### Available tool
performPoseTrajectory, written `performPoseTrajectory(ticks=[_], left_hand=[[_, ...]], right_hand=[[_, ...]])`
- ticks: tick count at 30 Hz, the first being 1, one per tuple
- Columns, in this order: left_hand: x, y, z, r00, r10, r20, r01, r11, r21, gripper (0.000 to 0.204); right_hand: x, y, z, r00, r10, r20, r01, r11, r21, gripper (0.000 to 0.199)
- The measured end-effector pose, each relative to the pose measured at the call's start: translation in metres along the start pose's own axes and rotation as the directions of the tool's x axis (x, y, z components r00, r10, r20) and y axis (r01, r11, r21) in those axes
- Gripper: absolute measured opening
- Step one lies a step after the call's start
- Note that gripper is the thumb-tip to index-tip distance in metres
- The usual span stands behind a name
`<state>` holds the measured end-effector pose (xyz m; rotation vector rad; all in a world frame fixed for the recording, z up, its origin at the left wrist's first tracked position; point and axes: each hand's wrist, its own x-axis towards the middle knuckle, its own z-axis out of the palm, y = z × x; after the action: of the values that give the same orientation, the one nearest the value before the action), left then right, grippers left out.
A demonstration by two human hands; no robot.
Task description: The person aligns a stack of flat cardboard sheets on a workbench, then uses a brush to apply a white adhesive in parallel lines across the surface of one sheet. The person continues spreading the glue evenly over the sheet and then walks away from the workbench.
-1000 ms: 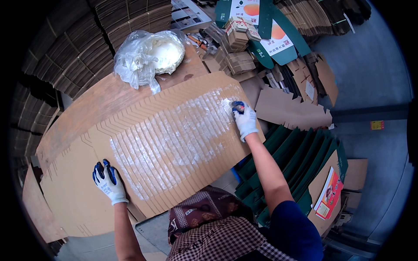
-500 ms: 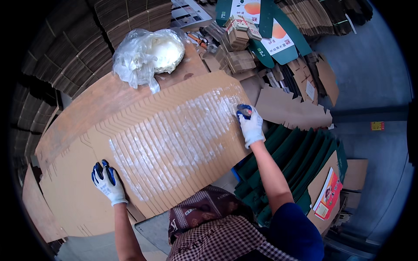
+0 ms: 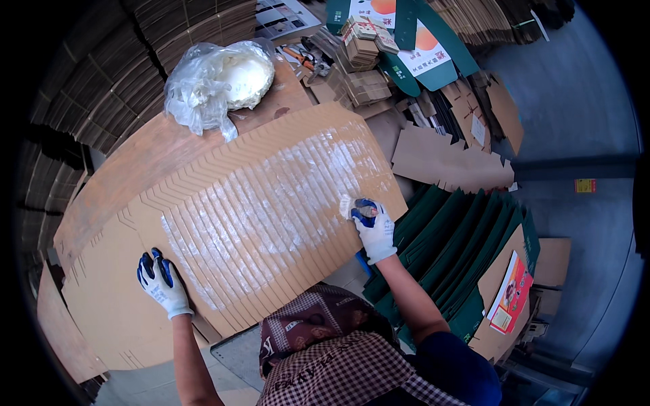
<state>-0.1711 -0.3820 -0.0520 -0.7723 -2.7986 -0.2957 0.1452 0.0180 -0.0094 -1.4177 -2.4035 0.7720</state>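
Overlapping cardboard sheets [image 3: 298, 271] lie fanned out in a staggered row, with streaky white paste [image 3: 237, 196] smeared over their stepped edges. My right hand [image 3: 376, 235], in a white and blue glove, is closed around a brush [image 3: 347, 207] whose pale bristle end touches the sheets near their right side. My left hand [image 3: 162, 284], gloved the same way, rests on the cardboard at the left with its fingers stretched out, holding nothing. Beyond the sheets sits a bowl-shaped mass of white paste [image 3: 249, 78], wrapped in a crumpled clear plastic bag [image 3: 196, 88].
The sheets lie on a brown wooden table [image 3: 135, 162]. Bundled cardboard stacks [image 3: 101, 88] rise at the far left. Dark green folded boards [image 3: 447, 243] stand at the right, beside a red printed box [image 3: 512, 294]. Orange-handled pliers [image 3: 298, 57] and small paper bundles [image 3: 362, 51] lie at the back.
My right hand has moved with the brush toward me and slightly left along the sheets' right end. The left hand stays at the same spot on the cardboard. The view has shifted slightly.
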Motion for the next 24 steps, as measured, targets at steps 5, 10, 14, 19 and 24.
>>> performPoseTrajectory(ticks=[5,10,14,19,24], left_hand=[[-0.002,-0.003,0.001,1.0,-0.003,0.003,0.003,1.0,0.007,0.041],[-0.001,0.001,-0.001,1.0,-0.003,0.0,0.003,1.0,-0.018,0.041],[-0.002,0.001,-0.001,1.0,-0.001,0.004,0.001,1.0,-0.001,0.042],[-0.003,0.0,0.001,1.0,-0.005,-0.006,0.005,1.0,-0.02,0.041],[-0.001,0.0,0.0,1.0,-0.013,-0.018,0.013,0.999,-0.03,0.04]], right_hand=[[0.02,0.001,-0.012,0.978,0.14,-0.155,-0.128,0.988,0.085,0.039],[-0.007,0.002,-0.003,0.985,0.034,-0.171,-0.019,0.996,0.091,0.038],[0.003,0.0,-0.009,0.977,0.082,-0.197,-0.074,0.996,0.05,0.039],[-0.053,-0.044,0.003,0.999,-0.025,0.038,0.016,0.974,0.226,0.048],[-0.062,-0.046,0.02,0.985,-0.165,0.041,0.165,0.986,0.013,0.049]])
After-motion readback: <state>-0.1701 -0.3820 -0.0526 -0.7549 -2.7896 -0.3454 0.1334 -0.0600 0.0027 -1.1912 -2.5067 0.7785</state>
